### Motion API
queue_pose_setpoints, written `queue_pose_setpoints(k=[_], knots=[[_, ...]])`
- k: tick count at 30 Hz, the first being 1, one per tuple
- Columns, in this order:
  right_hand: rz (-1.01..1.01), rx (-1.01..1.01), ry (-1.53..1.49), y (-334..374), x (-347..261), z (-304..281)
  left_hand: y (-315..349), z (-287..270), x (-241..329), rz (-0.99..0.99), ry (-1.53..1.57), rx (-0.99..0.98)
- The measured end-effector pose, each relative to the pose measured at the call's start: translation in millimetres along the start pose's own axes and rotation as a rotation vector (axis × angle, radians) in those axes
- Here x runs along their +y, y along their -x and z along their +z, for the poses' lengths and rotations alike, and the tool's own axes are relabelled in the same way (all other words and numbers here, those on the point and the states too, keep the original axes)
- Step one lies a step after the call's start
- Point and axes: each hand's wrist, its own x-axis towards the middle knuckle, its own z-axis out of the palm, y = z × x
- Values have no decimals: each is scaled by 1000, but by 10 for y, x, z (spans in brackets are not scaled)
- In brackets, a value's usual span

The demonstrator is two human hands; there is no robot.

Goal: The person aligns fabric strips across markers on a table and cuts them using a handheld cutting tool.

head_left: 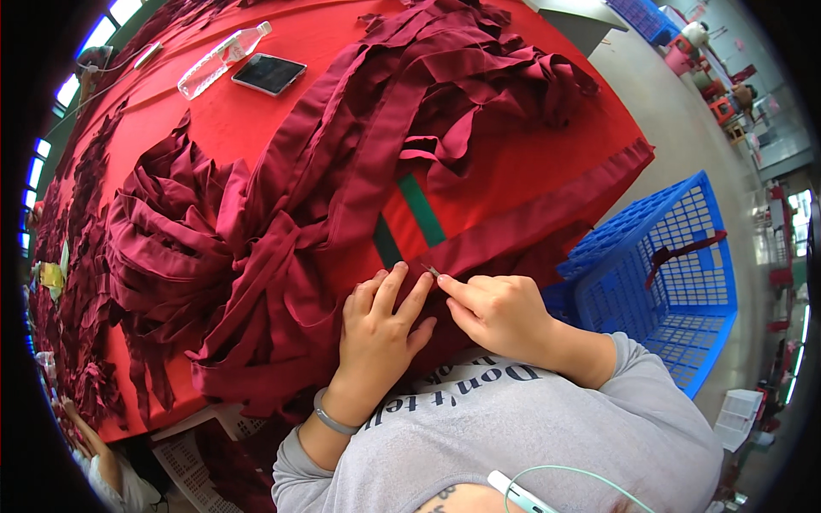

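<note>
My left hand (376, 329) lies on a maroon fabric strip (530, 218), its fingers stretched out and slightly apart. Close by its index finger, my right hand (500, 312) is closed around a small pointed metal tool (434, 270). Only the tool's tip shows, touching or just above the strip's edge; the rest is hidden in my fingers. Beyond my fingertips, two dark green bands (422, 209) cross the red tabletop. A large tangled heap of maroon strips (291, 197) spreads to the left and far side of my hands.
A red-covered table (333, 26) holds a clear plastic bottle (224, 60) and a black phone (269, 74). A blue plastic crate (654, 282) stands at right, a maroon strip over its side. Another person's arm (94, 440) reaches in at the lower left.
</note>
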Motion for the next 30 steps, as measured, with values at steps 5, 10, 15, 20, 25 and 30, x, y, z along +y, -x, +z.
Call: queue_pose_setpoints(k=[5,10,15,20,25,30], knots=[[-12,19,14,-58,22,90,-11,3,3,15,-8,-11],[122,200,-226,-80,33,94,-4,-5,14,-1,14,-12],[45,2,-17,11,-32,-30,0,-12,17,0,-1,-13],[27,19,26,-27,-11,87,-6,-5,17,4,-19,-25],[104,106,-210,-22,17,243,-8,-16,32,-4,-11,-27],[451,90,-824,37,5,321,-11,-6,31,-12,-5,-25]])
